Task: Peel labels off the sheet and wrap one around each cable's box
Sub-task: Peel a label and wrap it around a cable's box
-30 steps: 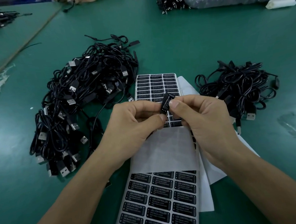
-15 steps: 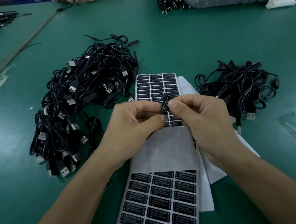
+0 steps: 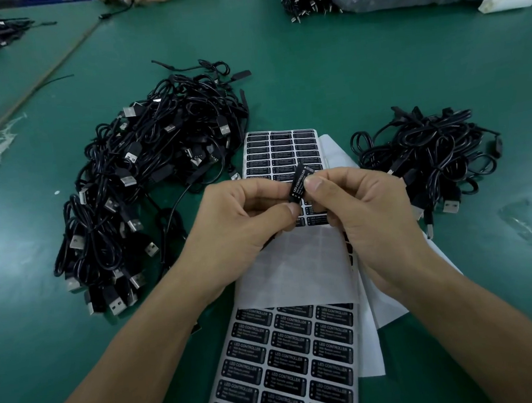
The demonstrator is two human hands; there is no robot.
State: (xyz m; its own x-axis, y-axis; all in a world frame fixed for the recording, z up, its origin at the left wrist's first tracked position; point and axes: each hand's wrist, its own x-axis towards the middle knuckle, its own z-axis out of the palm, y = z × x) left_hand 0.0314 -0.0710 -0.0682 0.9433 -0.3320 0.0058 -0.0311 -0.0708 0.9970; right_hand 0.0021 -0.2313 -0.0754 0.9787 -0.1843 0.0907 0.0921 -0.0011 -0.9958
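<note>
My left hand (image 3: 244, 224) and right hand (image 3: 369, 220) both pinch the labelled box (image 3: 300, 184) by its edges; I judge it light, rigid, slick.

Glossy paper label sheet (image 3: 293, 361) (matt green table (image 3: 344, 80)).

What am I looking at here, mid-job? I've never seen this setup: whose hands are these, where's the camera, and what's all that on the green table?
There is no machine: a person works with bare hands. The single view comes from a camera worn on their head, looking down. The left hand and right hand together pinch a small black cable box bearing an "LED CONTROLLER" label. Below them, on the green table, lies the label sheet, partly peeled to blank backing. A large pile of black USB cables lies to the left and a smaller pile to the right.
</note>
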